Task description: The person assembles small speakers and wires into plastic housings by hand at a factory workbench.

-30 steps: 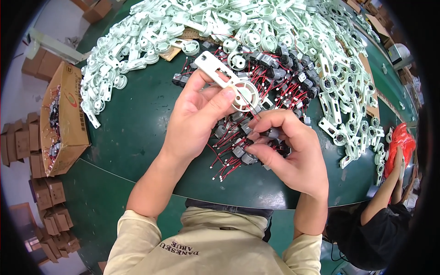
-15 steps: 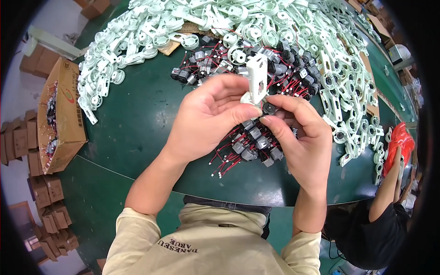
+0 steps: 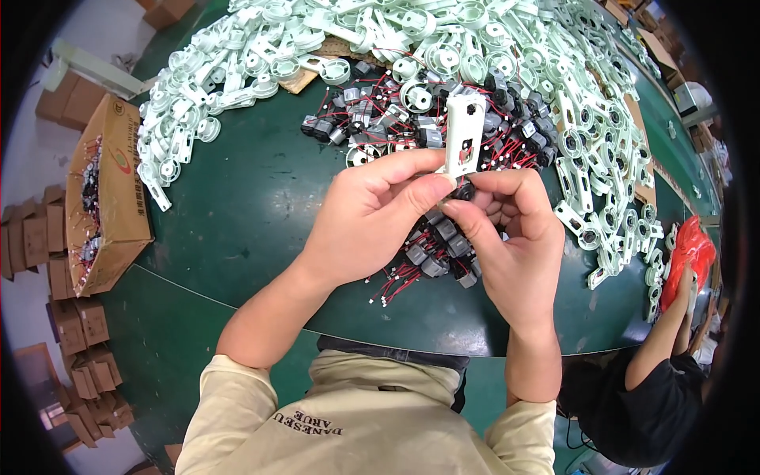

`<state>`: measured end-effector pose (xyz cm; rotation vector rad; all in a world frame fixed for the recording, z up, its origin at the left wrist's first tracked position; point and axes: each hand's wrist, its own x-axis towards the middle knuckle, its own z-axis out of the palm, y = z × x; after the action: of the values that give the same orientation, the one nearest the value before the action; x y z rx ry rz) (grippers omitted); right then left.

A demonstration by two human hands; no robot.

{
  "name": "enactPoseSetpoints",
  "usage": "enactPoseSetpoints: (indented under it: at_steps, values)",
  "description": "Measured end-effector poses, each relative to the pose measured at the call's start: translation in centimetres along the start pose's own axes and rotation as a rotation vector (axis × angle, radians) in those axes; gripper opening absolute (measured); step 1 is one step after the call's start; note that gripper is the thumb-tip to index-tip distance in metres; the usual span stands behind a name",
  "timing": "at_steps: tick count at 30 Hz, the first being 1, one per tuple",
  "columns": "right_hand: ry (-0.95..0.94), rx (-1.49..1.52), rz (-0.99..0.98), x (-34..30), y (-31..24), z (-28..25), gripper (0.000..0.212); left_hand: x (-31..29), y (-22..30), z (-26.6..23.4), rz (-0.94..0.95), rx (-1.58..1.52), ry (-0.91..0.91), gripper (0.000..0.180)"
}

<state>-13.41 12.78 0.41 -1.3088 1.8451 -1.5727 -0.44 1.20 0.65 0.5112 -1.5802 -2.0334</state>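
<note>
1. Hands: two, the person's own, side by side above the desk [image 3: 237, 182].
2. Left hand [image 3: 368, 214]: thumb and fingers clamped on the lower end of one white housing [image 3: 464, 131].
3. White housing: one unit, held between the two hands over the motor heap. Its slotted arm points away from the person, leaning slightly right; its lower end is partly hidden by the fingers.
4. Right hand [image 3: 516, 245]: thumb and index finger closed on one small black part [image 3: 465, 191], round in outline and mostly covered. The part sits right beside the housing's lower end; whether the two are joined cannot be told.
5. Motor heap [image 3: 447, 241]: one, of grey and black motors with red leads, lying beneath and beyond the hands; too overlapped for an exact count.
6. Housing pile [image 3: 443, 51]: one, of many pale green housings, curving around the far side of the desk. Several units at its right carry black rings.
7. Open carton [image 3: 123, 190]: one, at the left, containing more motors.
8. Red bag [image 3: 692, 252]: one, at the far right, beside one co-worker's arm [image 3: 657, 328].
</note>
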Motion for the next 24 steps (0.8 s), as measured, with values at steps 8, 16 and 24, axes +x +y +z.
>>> enactPoseSetpoints:
  at_steps: [8,16,24]
  values:
    - [0.131,0.061,-0.077,0.8,-0.8,-0.1,0.024,0.3,-0.3,-0.5,0.082,-0.11,-0.088,0.037]
    - [0.054,0.11,-0.059,0.6,-0.4,0.5,0.021,0.0,-0.5,-0.5,0.086,-0.127,-0.124,0.042]
    - [0.054,0.115,-0.001,0.4,-0.4,0.3,0.018,0.2,-0.6,-0.6,-0.018,-0.166,-0.122,0.039]
